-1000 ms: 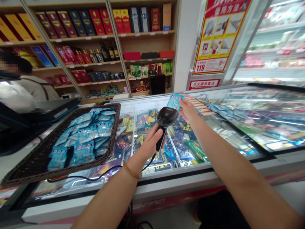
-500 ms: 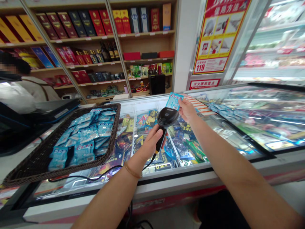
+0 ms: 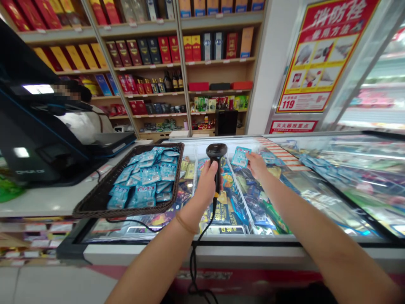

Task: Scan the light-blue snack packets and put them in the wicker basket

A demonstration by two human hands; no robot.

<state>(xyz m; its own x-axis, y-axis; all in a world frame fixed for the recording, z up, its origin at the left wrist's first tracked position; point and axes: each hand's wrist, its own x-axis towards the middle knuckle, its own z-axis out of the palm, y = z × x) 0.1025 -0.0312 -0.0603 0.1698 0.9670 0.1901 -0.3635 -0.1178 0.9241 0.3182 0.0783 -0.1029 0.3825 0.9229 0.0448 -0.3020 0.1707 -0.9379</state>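
Observation:
My left hand (image 3: 208,181) is wrapped around the handle of a black corded barcode scanner (image 3: 216,151), its head upright over the glass-topped freezer. My right hand (image 3: 257,165) pinches a small blue-and-white packet (image 3: 241,156) by its right edge, a short way right of the scanner and apart from it. Left of my hands, a dark woven basket (image 3: 91,202) bears a heap of similar blue packets (image 3: 148,173). More blue packets (image 3: 272,158) lie on the freezer top behind my right hand, and others (image 3: 329,168) lie farther right.
Beneath the glass, the freezer (image 3: 240,251) holds many colourful bags split by white wire dividers. The scanner's black cable (image 3: 193,261) hangs over the front edge. A dark checkout machine (image 3: 41,139) stands at left, near a person (image 3: 79,118). Stocked shelves (image 3: 218,61) line the back wall.
My right hand has drawn the packet away from the scanner, to the right. The scanner has turned more upright. The view has swung left, bringing the checkout machine further into sight.

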